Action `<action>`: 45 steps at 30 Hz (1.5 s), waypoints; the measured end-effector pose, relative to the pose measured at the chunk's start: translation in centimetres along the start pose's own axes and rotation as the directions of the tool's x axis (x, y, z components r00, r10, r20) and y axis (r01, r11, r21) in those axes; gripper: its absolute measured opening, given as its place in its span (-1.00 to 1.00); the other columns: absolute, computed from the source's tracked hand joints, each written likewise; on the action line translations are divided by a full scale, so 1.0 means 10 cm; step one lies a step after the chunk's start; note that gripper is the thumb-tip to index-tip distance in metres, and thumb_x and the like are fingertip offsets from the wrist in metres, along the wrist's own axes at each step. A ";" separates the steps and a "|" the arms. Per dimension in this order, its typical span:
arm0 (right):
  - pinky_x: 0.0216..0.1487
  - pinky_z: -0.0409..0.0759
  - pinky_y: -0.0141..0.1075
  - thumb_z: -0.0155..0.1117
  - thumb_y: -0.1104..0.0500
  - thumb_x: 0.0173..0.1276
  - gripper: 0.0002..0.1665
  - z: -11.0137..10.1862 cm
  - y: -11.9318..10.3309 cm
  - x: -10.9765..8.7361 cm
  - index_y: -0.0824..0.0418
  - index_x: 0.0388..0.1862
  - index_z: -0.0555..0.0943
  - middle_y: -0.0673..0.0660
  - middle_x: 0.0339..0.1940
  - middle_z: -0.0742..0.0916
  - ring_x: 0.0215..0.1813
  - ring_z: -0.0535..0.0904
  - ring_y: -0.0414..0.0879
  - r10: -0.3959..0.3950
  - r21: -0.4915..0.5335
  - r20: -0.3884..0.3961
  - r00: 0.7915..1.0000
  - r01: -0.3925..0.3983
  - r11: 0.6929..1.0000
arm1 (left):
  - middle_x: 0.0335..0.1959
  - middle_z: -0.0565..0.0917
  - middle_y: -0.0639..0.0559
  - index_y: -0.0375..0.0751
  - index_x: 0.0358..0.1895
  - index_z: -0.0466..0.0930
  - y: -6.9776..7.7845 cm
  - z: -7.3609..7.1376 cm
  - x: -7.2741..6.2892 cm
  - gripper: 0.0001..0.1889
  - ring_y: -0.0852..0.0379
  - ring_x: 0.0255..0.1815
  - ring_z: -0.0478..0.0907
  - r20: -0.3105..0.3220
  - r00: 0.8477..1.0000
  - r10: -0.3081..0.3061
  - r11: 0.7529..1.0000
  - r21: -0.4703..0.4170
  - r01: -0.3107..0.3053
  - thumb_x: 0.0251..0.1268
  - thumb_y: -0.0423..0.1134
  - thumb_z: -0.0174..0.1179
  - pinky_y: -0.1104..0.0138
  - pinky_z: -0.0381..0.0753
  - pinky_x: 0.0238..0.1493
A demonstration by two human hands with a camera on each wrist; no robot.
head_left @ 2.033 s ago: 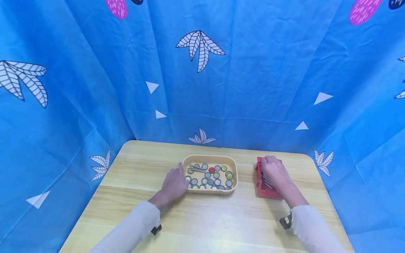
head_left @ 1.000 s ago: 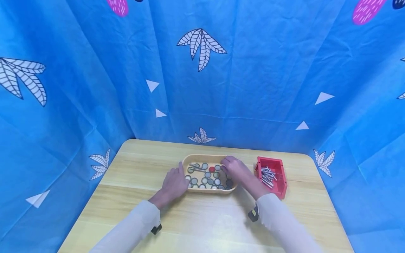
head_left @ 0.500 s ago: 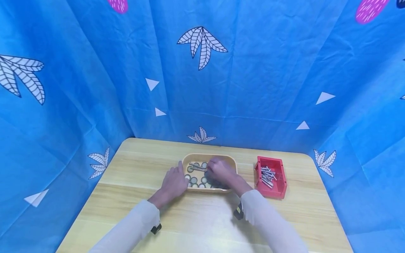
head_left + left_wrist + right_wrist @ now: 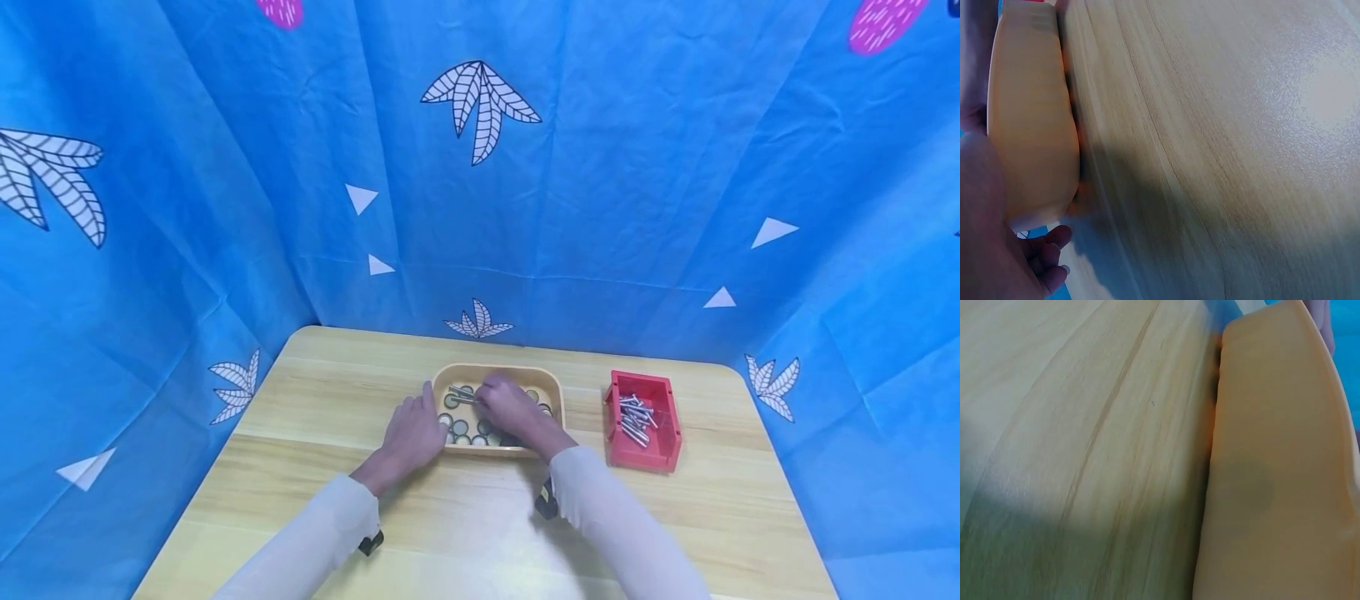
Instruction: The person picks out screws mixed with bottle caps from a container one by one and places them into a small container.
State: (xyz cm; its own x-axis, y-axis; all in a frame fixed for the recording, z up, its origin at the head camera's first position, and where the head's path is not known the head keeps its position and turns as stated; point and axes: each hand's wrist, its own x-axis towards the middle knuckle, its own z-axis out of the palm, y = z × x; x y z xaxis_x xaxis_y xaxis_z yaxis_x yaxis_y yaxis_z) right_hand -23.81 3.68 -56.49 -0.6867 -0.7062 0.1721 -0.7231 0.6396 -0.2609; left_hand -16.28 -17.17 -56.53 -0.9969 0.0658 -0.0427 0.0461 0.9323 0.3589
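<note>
A shallow cream-coloured tray (image 4: 557,392) holds several bottle caps (image 4: 460,427) lying flat and a few metal bolts (image 4: 459,392) at its back left. My left hand (image 4: 414,432) grips the tray's left end, index finger pointing forward along the rim. The left wrist view shows its other fingers (image 4: 1054,256) curled outside the tray wall (image 4: 1032,112). Reaching inside the tray, my right hand (image 4: 512,407) has its fingertips right at the bolts' near ends. Its palm hides the caps beneath; I cannot tell whether it pinches a bolt. The right wrist view shows only the tray's outer wall (image 4: 1272,444).
To the right of the tray stands a red bin (image 4: 663,454) with a pile of bolts (image 4: 636,419) in it. Everything sits on a light wooden table (image 4: 352,367). Blue patterned curtains (image 4: 622,167) hang close behind and at both sides.
My right hand has left the red bin and moved left into the tray, crossing the caps to the bolts. The left hand has stayed at the tray's left end.
</note>
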 end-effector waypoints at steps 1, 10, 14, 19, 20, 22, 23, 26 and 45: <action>-0.08 0.70 -0.36 0.25 0.16 0.51 -0.82 0.01 0.00 0.01 0.14 -0.14 0.78 0.02 -0.20 0.72 -0.17 0.62 -0.16 0.008 0.005 0.012 1.000 -0.008 1.000 | 0.23 0.60 -0.40 -0.51 0.61 -0.08 0.00 0.00 0.00 -0.11 -0.23 0.15 0.53 -0.001 1.000 0.000 1.000 0.003 0.000 0.37 -0.08 0.06 -0.05 0.51 0.32; -0.22 0.64 -0.40 0.15 0.14 0.54 -0.77 0.09 -0.06 0.07 0.12 -0.20 0.74 0.01 -0.21 0.68 -0.22 0.55 -0.18 0.097 -0.017 0.073 0.993 -0.096 0.995 | 0.22 0.61 -0.38 -0.53 0.61 -0.07 -0.01 0.02 0.01 -0.11 -0.21 0.13 0.52 0.000 1.000 0.002 1.000 0.016 -0.002 0.37 -0.07 0.05 -0.05 0.51 0.31; -0.32 0.57 -0.47 0.15 0.15 0.54 -0.78 0.11 -0.08 0.09 0.11 -0.24 0.73 -0.01 -0.22 0.65 -0.26 0.51 -0.21 0.134 -0.004 0.087 0.987 -0.135 0.991 | 0.15 0.62 -0.36 -0.52 0.61 -0.05 0.00 0.01 0.01 -0.12 -0.18 0.06 0.52 -0.008 1.000 0.000 1.000 0.014 0.000 0.36 -0.09 0.07 -0.04 0.54 0.25; -0.27 0.60 -0.43 0.12 0.18 0.54 -0.75 0.11 -0.10 0.10 0.13 -0.19 0.75 0.02 -0.19 0.67 -0.24 0.54 -0.19 0.186 0.038 0.090 0.978 -0.190 0.981 | 0.15 0.62 -0.34 -0.51 0.61 -0.05 0.01 0.00 0.01 -0.11 -0.16 0.04 0.52 -0.008 1.000 0.001 1.000 0.006 -0.001 0.36 -0.09 0.07 -0.03 0.54 0.23; -0.25 0.61 -0.41 0.11 0.17 0.54 -0.75 0.11 -0.10 0.10 0.14 -0.19 0.75 0.02 -0.18 0.67 -0.23 0.54 -0.19 0.203 0.065 0.094 0.975 -0.209 0.976 | 0.16 0.62 -0.34 -0.51 0.61 -0.05 0.01 0.00 0.01 -0.11 -0.16 0.05 0.52 -0.007 1.000 0.000 1.000 0.007 0.000 0.36 -0.09 0.07 -0.03 0.54 0.24; -0.22 0.63 -0.38 0.09 0.16 0.55 -0.73 0.11 -0.10 0.10 0.15 -0.17 0.75 0.03 -0.16 0.67 -0.22 0.56 -0.18 0.220 0.101 0.096 0.971 -0.230 0.968 | 0.17 0.62 -0.34 -0.51 0.62 -0.06 0.01 0.00 0.01 -0.11 -0.15 0.06 0.52 -0.005 1.000 -0.001 1.000 0.013 0.001 0.36 -0.08 0.07 -0.02 0.53 0.26; -0.20 0.63 -0.37 0.07 0.15 0.56 -0.71 0.11 -0.09 0.10 0.15 -0.17 0.74 0.03 -0.16 0.67 -0.21 0.56 -0.18 0.232 0.124 0.100 0.968 -0.243 0.962 | 0.18 0.62 -0.34 -0.51 0.62 -0.06 0.01 0.00 0.01 -0.11 -0.15 0.06 0.52 -0.003 1.000 -0.001 1.000 0.016 0.001 0.36 -0.08 0.07 -0.02 0.53 0.26; -0.22 0.65 -0.35 0.01 0.10 0.58 -0.68 0.12 -0.08 0.09 0.14 -0.14 0.72 0.03 -0.15 0.67 -0.26 0.58 -0.19 0.285 0.235 0.146 0.947 -0.313 0.920 | 0.18 0.62 -0.35 -0.51 0.62 -0.08 0.02 -0.01 0.00 -0.11 -0.16 0.07 0.51 0.005 1.000 -0.003 1.000 0.020 0.003 0.38 -0.09 0.06 -0.02 0.53 0.27; -0.02 0.70 -0.29 0.26 0.19 0.46 -0.87 -0.09 0.10 -0.06 0.14 -0.20 0.74 0.03 -0.20 0.73 -0.12 0.63 -0.11 0.016 -0.053 -0.020 1.000 -0.017 0.998 | 0.27 0.59 -0.40 -0.50 0.63 -0.11 0.00 -0.01 0.00 -0.09 -0.25 0.23 0.50 0.013 1.000 -0.014 1.000 -0.009 0.014 0.36 -0.08 0.04 -0.07 0.46 0.40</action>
State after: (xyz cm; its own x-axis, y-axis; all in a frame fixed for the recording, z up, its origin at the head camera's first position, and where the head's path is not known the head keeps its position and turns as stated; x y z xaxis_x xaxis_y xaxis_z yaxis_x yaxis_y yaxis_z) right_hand -24.15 5.03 -56.05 -0.6996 -0.6898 0.1864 -0.7142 0.6668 -0.2130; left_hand -16.29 -17.23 -56.42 -0.9966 0.0571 -0.0595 0.0314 0.9300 0.3663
